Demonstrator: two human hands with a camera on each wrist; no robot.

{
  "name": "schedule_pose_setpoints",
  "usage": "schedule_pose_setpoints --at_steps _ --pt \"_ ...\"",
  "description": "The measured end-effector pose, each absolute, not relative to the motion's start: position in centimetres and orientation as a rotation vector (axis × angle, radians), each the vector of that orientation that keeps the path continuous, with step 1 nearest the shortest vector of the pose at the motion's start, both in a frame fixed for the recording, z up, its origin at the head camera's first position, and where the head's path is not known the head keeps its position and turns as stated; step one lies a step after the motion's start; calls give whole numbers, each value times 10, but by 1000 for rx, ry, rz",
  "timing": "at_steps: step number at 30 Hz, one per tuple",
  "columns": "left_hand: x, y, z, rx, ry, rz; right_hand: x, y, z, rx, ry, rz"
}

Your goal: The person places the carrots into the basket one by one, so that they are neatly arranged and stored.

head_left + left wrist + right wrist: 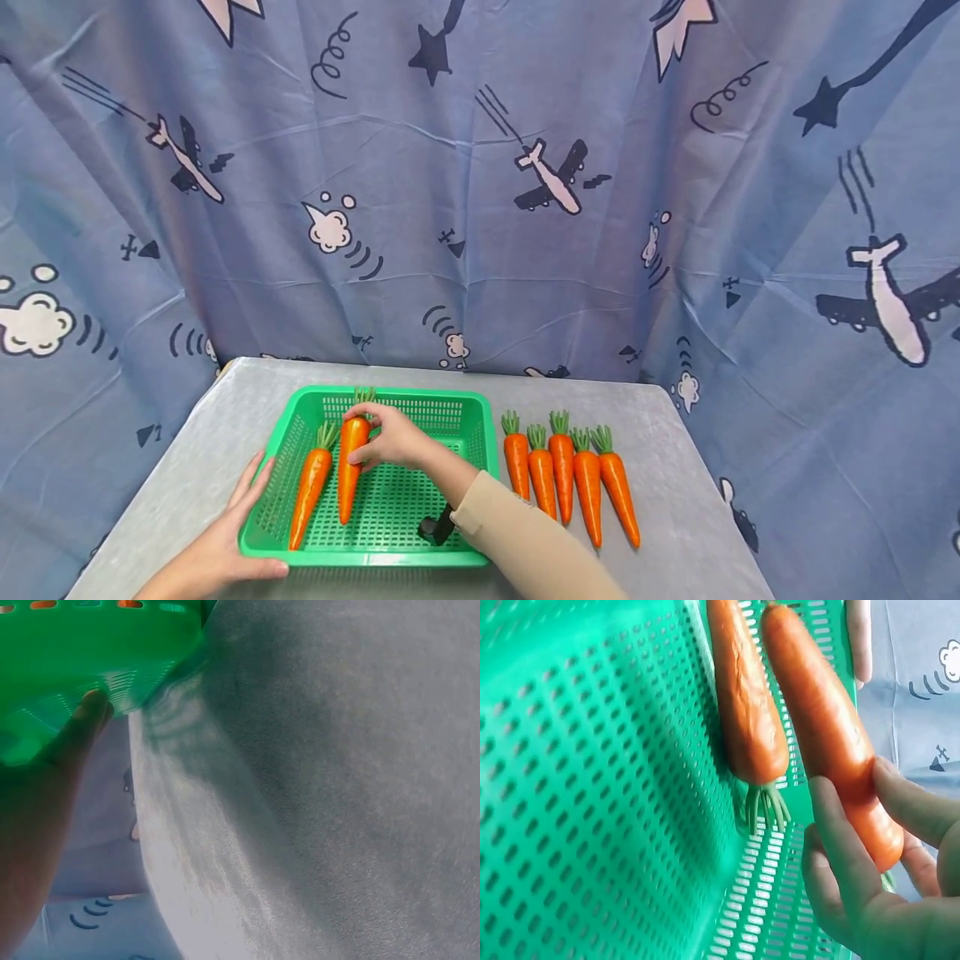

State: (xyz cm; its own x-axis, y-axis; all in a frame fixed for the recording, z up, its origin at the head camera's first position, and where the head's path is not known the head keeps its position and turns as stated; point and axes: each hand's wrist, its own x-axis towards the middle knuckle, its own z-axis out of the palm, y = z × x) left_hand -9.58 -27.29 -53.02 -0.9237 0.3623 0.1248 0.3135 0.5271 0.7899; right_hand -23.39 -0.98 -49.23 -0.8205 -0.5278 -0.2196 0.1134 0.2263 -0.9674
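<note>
In the head view my right hand [393,437] pinches an orange carrot [348,479] near its leafy end, thumb on one side and fingers on the other. This carrot is over the left half of a green basket [491,433], its tip toward me. Beside it, along the basket's left wall, lies another carrot [309,496]; the right wrist view also shows that carrot's green stalks [766,806]. My left hand [221,542] rests at the basket's near left corner with fingers fairly straight along the outer wall. A fingertip touches the basket's outside in the left wrist view.
Several carrots [562,467] lie in a row on the grey table [697,500] to the right of the basket, green tops away from me. My right sleeve overlaps some of them. A blue patterned curtain [465,250] hangs behind and around the table.
</note>
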Motion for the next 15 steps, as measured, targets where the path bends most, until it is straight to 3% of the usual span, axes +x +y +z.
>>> schedule_pose_setpoints --at_steps 15 --pt "-96 -271 -532 643 2666 1477 -224 -30 -509 -312 2033 -1500"
